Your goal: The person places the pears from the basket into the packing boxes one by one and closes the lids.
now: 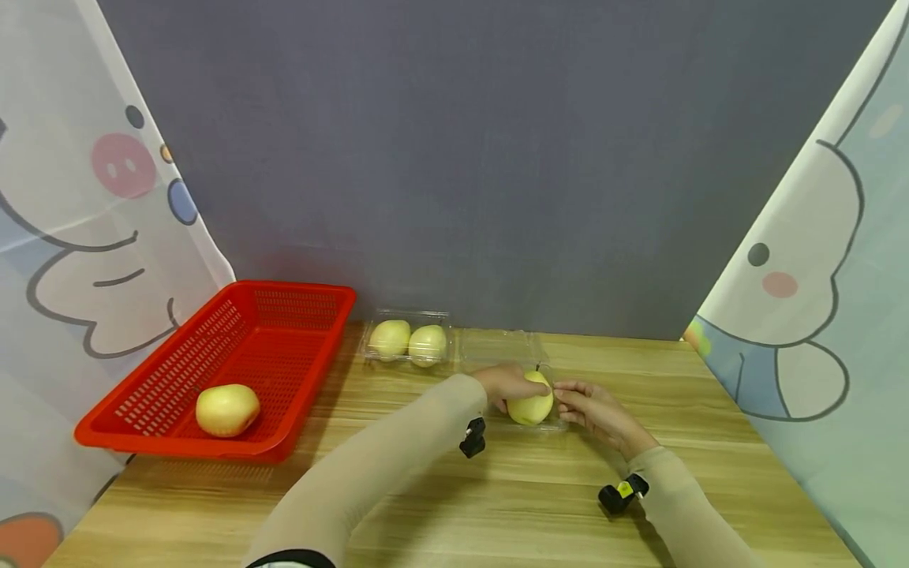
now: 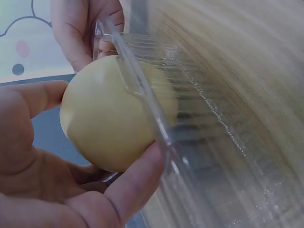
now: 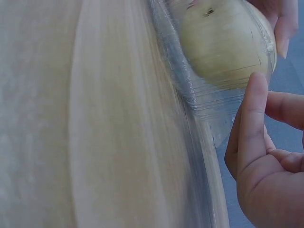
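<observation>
My left hand [image 1: 513, 384] holds a pale yellow-green pear [image 1: 529, 401], thumb and fingers spread around its sides. The pear [image 2: 111, 114] sits partly inside a clear plastic clamshell box [image 2: 161, 128], below the level of the rim on one side. At the right end of that box, my right hand [image 1: 595, 412] pinches the clear wall between thumb and fingers. In the right wrist view, the fingertips of this hand [image 3: 266, 156] lie against the plastic, close beside the pear [image 3: 223, 42]. The open lid [image 1: 499, 347] of the box leans back toward the grey backdrop.
Left of the box stands another clear box [image 1: 407, 361] with two pears in it. A red perforated basket [image 1: 305, 394] is on the left side of the wooden table [image 1: 497, 505], holding one pear [image 1: 227, 410]. A grey backdrop [image 1: 454, 173] rises behind the table, with printed cloths at both sides.
</observation>
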`<state>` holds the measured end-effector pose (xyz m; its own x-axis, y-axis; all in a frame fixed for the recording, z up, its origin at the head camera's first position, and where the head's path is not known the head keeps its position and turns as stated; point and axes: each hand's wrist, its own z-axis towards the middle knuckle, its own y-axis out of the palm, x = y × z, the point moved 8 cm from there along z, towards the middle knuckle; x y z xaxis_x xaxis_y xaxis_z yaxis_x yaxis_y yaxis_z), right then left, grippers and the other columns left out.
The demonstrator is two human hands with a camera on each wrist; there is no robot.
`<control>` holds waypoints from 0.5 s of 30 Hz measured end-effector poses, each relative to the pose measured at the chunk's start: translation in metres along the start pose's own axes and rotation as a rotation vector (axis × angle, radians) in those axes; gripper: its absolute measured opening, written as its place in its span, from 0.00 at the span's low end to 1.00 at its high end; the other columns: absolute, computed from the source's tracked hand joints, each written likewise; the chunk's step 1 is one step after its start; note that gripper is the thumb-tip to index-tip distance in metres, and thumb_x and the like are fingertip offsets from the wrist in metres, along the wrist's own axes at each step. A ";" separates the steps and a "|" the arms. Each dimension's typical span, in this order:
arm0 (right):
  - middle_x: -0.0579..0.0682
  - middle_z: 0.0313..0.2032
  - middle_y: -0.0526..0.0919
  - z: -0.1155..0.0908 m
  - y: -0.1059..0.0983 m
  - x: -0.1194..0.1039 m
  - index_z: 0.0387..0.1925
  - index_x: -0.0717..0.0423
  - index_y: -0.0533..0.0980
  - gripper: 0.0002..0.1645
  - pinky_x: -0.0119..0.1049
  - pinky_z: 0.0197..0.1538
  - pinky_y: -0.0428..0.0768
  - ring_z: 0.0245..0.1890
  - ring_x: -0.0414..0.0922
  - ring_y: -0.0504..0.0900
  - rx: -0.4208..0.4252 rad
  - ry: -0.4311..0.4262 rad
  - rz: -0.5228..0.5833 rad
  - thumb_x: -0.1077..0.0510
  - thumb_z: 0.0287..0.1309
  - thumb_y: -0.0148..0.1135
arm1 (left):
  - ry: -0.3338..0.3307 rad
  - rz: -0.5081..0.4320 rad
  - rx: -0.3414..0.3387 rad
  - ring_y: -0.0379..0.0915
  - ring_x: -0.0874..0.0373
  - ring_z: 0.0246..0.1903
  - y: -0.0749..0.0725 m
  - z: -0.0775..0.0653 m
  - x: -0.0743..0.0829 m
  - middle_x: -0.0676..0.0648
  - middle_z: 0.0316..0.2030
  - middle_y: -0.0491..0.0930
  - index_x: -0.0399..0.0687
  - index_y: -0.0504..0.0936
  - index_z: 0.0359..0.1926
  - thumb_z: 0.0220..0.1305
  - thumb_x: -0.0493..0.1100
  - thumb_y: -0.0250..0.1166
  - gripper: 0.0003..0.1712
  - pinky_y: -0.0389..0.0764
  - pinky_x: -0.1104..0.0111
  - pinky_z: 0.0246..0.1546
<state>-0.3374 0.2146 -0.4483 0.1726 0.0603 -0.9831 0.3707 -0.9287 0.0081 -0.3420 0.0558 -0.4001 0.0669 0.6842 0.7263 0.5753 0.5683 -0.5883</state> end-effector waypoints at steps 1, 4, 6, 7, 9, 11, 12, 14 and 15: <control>0.52 0.45 0.75 0.000 0.000 0.000 0.66 0.77 0.58 0.31 0.28 0.44 0.82 0.38 0.38 0.78 -0.003 -0.001 0.003 0.60 0.74 0.54 | -0.005 0.002 -0.001 0.78 0.55 0.32 0.001 0.001 0.000 0.47 0.34 0.79 0.40 0.79 0.45 0.68 0.61 0.59 0.26 0.84 0.60 0.39; 0.52 0.45 0.75 -0.001 0.001 0.000 0.66 0.77 0.57 0.30 0.28 0.44 0.82 0.38 0.37 0.78 -0.014 -0.007 0.012 0.60 0.74 0.54 | -0.015 0.007 -0.012 0.78 0.55 0.32 0.004 0.003 -0.001 0.47 0.34 0.79 0.40 0.79 0.45 0.69 0.60 0.59 0.26 0.84 0.59 0.39; 0.52 0.45 0.75 -0.001 0.002 0.000 0.66 0.78 0.57 0.31 0.28 0.45 0.82 0.38 0.37 0.78 -0.022 -0.011 0.015 0.60 0.74 0.54 | -0.024 0.000 -0.020 0.78 0.54 0.33 0.006 0.004 -0.002 0.46 0.34 0.78 0.39 0.78 0.46 0.69 0.60 0.58 0.26 0.84 0.59 0.39; 0.52 0.45 0.75 -0.001 0.002 0.000 0.66 0.78 0.56 0.31 0.28 0.45 0.82 0.38 0.38 0.78 -0.026 -0.013 0.015 0.61 0.74 0.54 | -0.027 -0.001 -0.023 0.78 0.54 0.33 0.007 0.005 -0.002 0.46 0.34 0.78 0.38 0.78 0.46 0.69 0.60 0.58 0.27 0.84 0.59 0.39; 0.53 0.46 0.74 -0.001 0.002 0.000 0.66 0.78 0.56 0.31 0.28 0.45 0.82 0.38 0.38 0.78 -0.030 -0.016 0.015 0.61 0.74 0.54 | -0.032 -0.004 -0.027 0.78 0.54 0.33 0.009 0.006 -0.003 0.46 0.35 0.78 0.38 0.78 0.48 0.69 0.60 0.58 0.27 0.84 0.59 0.39; 0.53 0.46 0.74 0.000 0.001 0.000 0.66 0.78 0.55 0.32 0.28 0.45 0.82 0.38 0.38 0.78 -0.033 -0.016 0.014 0.60 0.74 0.54 | -0.038 0.005 -0.020 0.78 0.54 0.33 0.009 0.007 -0.003 0.46 0.35 0.78 0.37 0.78 0.49 0.69 0.60 0.58 0.28 0.84 0.60 0.38; 0.53 0.46 0.74 0.000 0.001 0.000 0.66 0.78 0.55 0.32 0.28 0.45 0.82 0.38 0.38 0.78 -0.035 -0.017 0.015 0.60 0.74 0.54 | -0.044 0.006 -0.016 0.78 0.54 0.33 0.009 0.007 -0.003 0.46 0.35 0.78 0.37 0.77 0.50 0.69 0.61 0.58 0.29 0.84 0.60 0.38; 0.53 0.46 0.74 0.000 0.001 0.001 0.66 0.78 0.56 0.32 0.28 0.45 0.82 0.38 0.38 0.78 -0.036 -0.016 0.019 0.60 0.74 0.54 | -0.056 0.000 -0.012 0.78 0.54 0.34 0.009 0.006 -0.003 0.45 0.36 0.78 0.35 0.77 0.53 0.70 0.61 0.58 0.32 0.84 0.60 0.39; 0.53 0.45 0.74 0.000 0.001 0.001 0.66 0.78 0.56 0.31 0.28 0.45 0.82 0.38 0.38 0.78 -0.037 -0.016 0.021 0.60 0.74 0.54 | -0.061 0.001 -0.011 0.78 0.53 0.35 0.008 0.006 -0.003 0.45 0.37 0.78 0.35 0.76 0.55 0.70 0.62 0.58 0.33 0.84 0.60 0.39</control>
<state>-0.3373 0.2136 -0.4489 0.1667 0.0346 -0.9854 0.4005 -0.9156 0.0356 -0.3422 0.0608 -0.4097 0.0178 0.7112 0.7027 0.5838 0.5632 -0.5848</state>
